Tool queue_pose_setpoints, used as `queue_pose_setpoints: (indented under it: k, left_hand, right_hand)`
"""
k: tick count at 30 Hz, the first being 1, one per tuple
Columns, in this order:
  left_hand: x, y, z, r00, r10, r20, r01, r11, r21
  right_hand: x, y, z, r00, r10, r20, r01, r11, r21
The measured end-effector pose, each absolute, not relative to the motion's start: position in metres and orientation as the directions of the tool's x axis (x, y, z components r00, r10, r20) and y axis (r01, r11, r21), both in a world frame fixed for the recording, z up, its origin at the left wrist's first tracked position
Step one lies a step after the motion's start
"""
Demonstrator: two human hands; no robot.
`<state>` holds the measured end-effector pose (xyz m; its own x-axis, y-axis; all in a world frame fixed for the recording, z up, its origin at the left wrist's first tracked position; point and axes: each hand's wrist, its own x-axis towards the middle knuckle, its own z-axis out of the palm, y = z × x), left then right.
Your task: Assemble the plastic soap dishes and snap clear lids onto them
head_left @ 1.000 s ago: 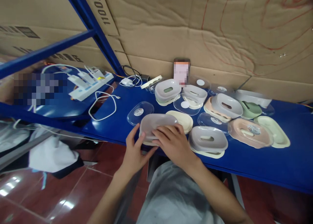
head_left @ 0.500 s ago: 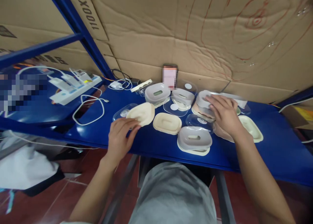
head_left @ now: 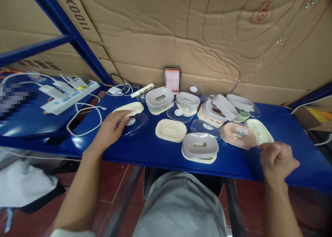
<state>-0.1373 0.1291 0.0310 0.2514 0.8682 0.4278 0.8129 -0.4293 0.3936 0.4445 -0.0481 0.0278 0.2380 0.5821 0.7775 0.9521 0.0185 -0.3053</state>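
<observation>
My left hand (head_left: 110,130) grips the front edge of a cream oval tray (head_left: 133,108), thumb lying near a clear lid (head_left: 138,124) with a round label. At the right, my right hand (head_left: 278,157) is closed, its fingertips at the near edge of a peach oval tray (head_left: 237,136) and a pale green tray (head_left: 261,131). Anything inside those curled fingers is hidden. Between the hands lie another cream tray (head_left: 171,130), a dark-tinted clear lid (head_left: 204,127) and a grey oval holder with a slot (head_left: 200,142) on a cream base.
Behind them stand more grey slotted holders (head_left: 159,97), some tilted or stacked, and clear lids (head_left: 178,112). A phone (head_left: 172,79) leans on the cardboard wall (head_left: 145,33). A power strip (head_left: 70,97) and white cable (head_left: 68,126) lie left on the blue table (head_left: 145,154).
My left hand has carried the cream tray left and back beside the clear lid. My right hand has left the grey holder, moved right and toward me, and closed; that holder now rests tilted.
</observation>
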Motion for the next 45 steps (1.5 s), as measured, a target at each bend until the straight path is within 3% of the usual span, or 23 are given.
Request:
queue_pose_setpoints:
  k: [3, 5, 9, 11, 14, 18, 22, 25, 29, 33, 38, 45]
  left_hand:
    - [-0.111, 0.105, 0.034, 0.237, 0.819, 0.523, 0.808, -0.465, 0.361]
    - [-0.087, 0.081, 0.035, 0.276, 0.78, 0.562, 0.79, -0.517, 0.329]
    - [-0.027, 0.032, 0.029, 0.583, 0.632, 0.51, 0.61, -0.755, 0.239]
    - [0.0, 0.015, 0.022, 0.683, 0.566, 0.461, 0.549, -0.814, 0.187]
    - [0.024, 0.001, 0.011, 0.713, 0.521, 0.47, 0.507, -0.845, 0.168]
    - [0.03, -0.004, 0.003, 0.667, 0.539, 0.515, 0.548, -0.823, 0.151]
    - [0.03, -0.007, 0.007, 0.728, 0.521, 0.445, 0.519, -0.844, 0.14]
    - [0.032, -0.01, 0.006, 0.73, 0.501, 0.464, 0.492, -0.857, 0.153]
    - [0.032, -0.013, -0.008, 0.567, 0.552, 0.611, 0.528, -0.813, 0.244]
    - [0.029, -0.013, -0.015, 0.469, 0.578, 0.669, 0.541, -0.786, 0.3]
    - [0.029, -0.01, -0.003, 0.601, 0.571, 0.559, 0.509, -0.813, 0.283]
    - [0.028, -0.01, -0.006, 0.553, 0.614, 0.563, 0.513, -0.784, 0.351]
  right_hand:
    - [0.442, -0.065, 0.02, 0.154, 0.58, 0.8, 0.94, 0.163, -0.299]
    - [0.419, -0.069, 0.02, -0.005, 0.673, 0.74, 0.931, 0.274, -0.243]
    - [0.347, -0.061, 0.024, -0.234, 0.816, 0.529, 0.929, 0.348, -0.126]
    - [0.322, -0.055, 0.024, -0.314, 0.834, 0.454, 0.905, 0.408, -0.123]
    - [0.31, -0.052, 0.02, -0.353, 0.798, 0.488, 0.849, 0.492, -0.192]
    - [0.321, -0.06, 0.009, -0.281, 0.759, 0.587, 0.796, 0.526, -0.299]
    - [0.325, -0.068, 0.002, -0.107, 0.756, 0.646, 0.777, 0.468, -0.42]
    - [0.319, -0.072, 0.002, -0.149, 0.774, 0.615, 0.79, 0.467, -0.396]
    - [0.304, -0.081, 0.006, -0.298, 0.8, 0.521, 0.804, 0.505, -0.314]
    - [0.294, -0.084, 0.01, -0.399, 0.82, 0.41, 0.799, 0.531, -0.283]
    - [0.295, -0.078, 0.014, -0.438, 0.813, 0.384, 0.778, 0.557, -0.292]
    - [0.291, -0.069, 0.013, -0.401, 0.804, 0.439, 0.796, 0.543, -0.268]
